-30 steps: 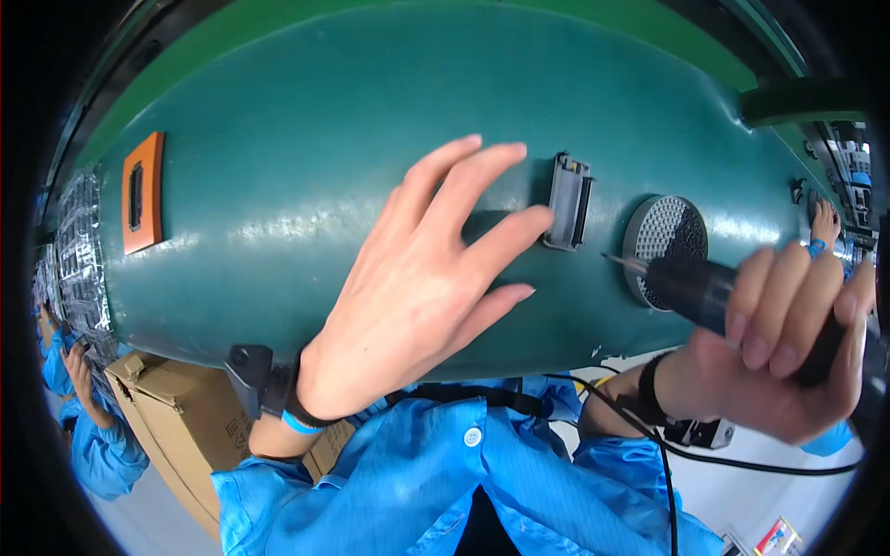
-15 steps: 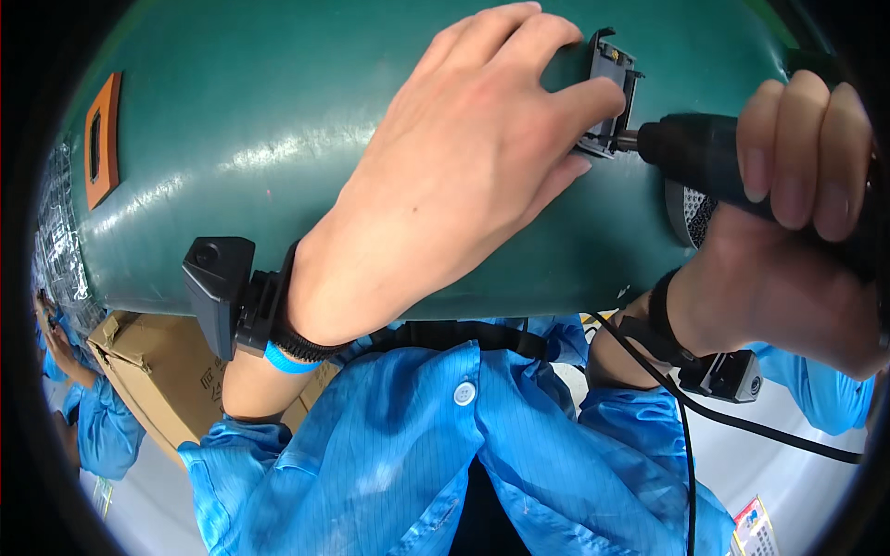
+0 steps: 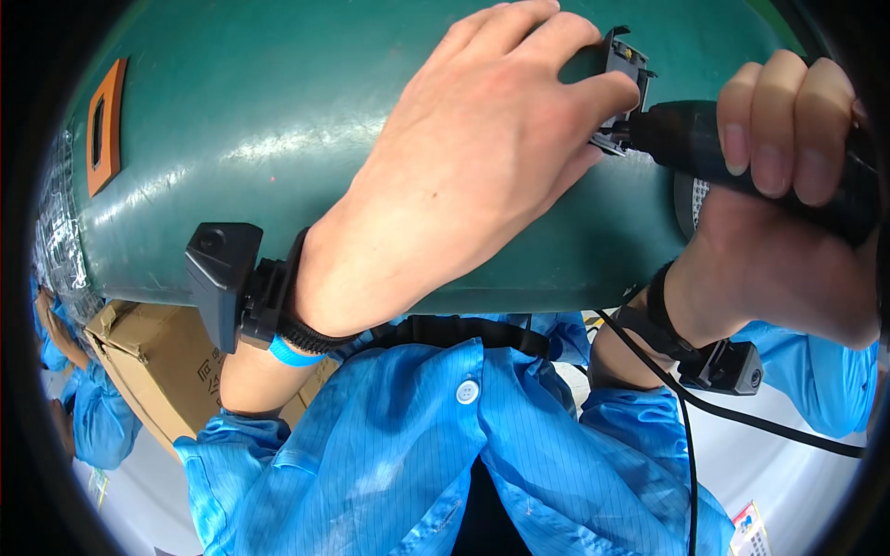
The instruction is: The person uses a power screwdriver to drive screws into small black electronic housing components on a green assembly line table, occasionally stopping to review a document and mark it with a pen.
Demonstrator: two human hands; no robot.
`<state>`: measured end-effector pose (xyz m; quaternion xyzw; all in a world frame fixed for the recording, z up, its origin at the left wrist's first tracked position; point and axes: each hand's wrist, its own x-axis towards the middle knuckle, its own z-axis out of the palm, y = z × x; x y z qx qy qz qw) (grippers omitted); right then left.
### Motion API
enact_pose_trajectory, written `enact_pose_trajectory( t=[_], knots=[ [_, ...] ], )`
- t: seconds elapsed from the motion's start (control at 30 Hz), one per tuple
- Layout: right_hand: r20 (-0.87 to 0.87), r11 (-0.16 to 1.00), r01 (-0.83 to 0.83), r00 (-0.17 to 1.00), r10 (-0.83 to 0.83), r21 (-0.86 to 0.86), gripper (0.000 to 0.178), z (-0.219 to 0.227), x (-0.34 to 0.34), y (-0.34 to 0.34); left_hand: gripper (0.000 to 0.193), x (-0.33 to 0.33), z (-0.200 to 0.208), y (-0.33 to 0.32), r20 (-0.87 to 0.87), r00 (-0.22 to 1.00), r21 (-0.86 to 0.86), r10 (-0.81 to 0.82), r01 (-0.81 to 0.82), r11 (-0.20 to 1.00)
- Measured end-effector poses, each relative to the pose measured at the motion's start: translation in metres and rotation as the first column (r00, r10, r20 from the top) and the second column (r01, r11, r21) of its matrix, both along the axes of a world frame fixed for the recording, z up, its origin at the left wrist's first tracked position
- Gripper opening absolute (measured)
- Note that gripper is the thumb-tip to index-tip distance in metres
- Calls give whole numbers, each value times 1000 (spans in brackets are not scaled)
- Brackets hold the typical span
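Observation:
My left hand [image 3: 491,139] is closed around the near side of a small grey and black plastic housing [image 3: 627,61] at the upper right of the table. Its thumb and fingers cover much of the part. In my right hand [image 3: 779,176] is a black electric screwdriver [image 3: 691,132], lying almost level and pointing left. The tip of the screwdriver meets the lower end of the housing, close to my left thumb; whether a screw sits there I cannot make out.
The green table [image 3: 241,176] bears an orange frame-like piece [image 3: 105,127] at the left. A perforated metal-looking part [image 3: 697,199] lies beneath my right hand. A black cable [image 3: 742,422] hangs at the lower right. Cardboard boxes [image 3: 162,361] stand below the table edge, near another person's blue sleeve [image 3: 104,422].
Both hands have shifted slightly: the left hand and the housing a little to the right, the right hand and screwdriver slightly up and left. The screwdriver shaft shows less than before.

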<state>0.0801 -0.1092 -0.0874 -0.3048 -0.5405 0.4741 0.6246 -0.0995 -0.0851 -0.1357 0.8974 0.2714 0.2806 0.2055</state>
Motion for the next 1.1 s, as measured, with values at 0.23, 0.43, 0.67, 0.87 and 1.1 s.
enact_pose_trajectory(
  t=[0.23, 0.43, 0.67, 0.87, 1.1],
  knots=[
    [28, 1000, 5, 1000, -6, 15, 16, 0, -3, -1, 33, 2, -6, -2, 46, 998, 88, 40, -44, 995],
    [50, 999, 27, 998, -29, 41, 15, 0, -6, 4, 30, 7, -20, 1, 198, 973, 130, 118, -145, 981],
    [72, 994, 74, 994, -80, 74, 15, 3, -7, 13, 44, 8, 2, 20, -2, 999, -69, -39, 39, 997],
    [-332, 942, 335, 886, -324, -25, 10, 12, -7, -18, 33, 7, 12, 9, -87, 995, -182, -40, 24, 983],
    [-487, 773, 609, 736, -470, 175, 18, 57, 39, -68, 37, -7, 69, 43, -25, 973, 118, 231, -227, 967]
  ],
)
